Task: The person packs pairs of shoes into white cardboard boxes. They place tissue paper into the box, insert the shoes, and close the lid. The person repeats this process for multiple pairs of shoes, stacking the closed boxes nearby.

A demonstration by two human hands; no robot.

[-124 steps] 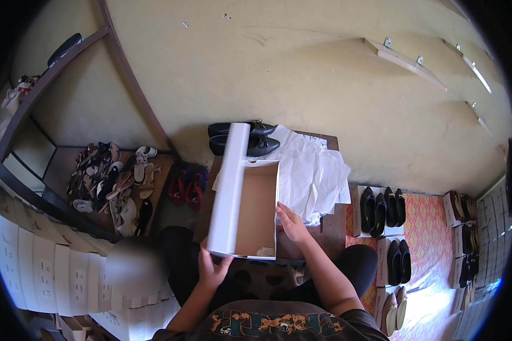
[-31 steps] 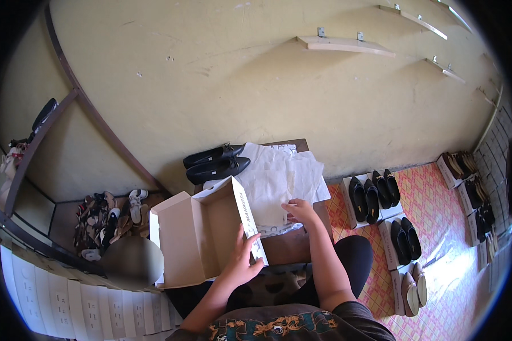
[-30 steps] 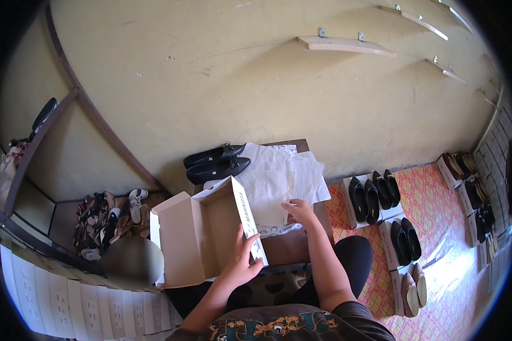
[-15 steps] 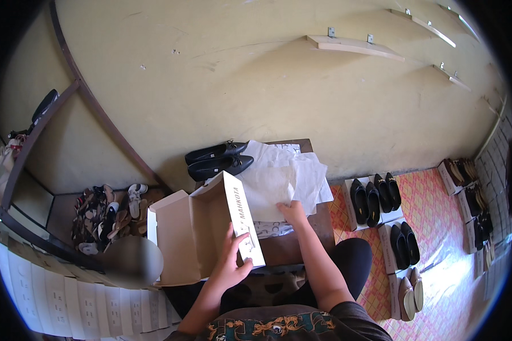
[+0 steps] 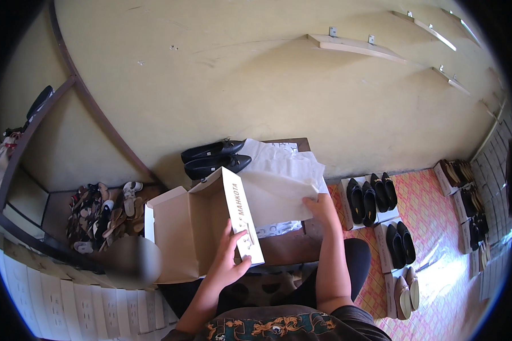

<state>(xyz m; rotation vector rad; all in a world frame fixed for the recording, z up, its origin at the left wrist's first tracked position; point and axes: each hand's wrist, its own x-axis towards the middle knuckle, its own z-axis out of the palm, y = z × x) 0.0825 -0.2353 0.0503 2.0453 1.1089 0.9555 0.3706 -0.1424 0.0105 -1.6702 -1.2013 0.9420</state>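
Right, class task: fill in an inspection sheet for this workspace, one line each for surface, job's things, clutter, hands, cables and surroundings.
Surface: small brown table, mostly covered.
Job's things: open white shoebox tilted on its side; white tissue paper spread on the table; pair of black shoes at the far edge.
Clutter: heap of sandals on the floor to the left.
Hands: left hand grips the shoebox wall; right hand has its fingers on the tissue paper.
Cables: nothing seen.
Surroundings: yellow wall with shelves; shoe pairs on boxes on a patterned mat, right.
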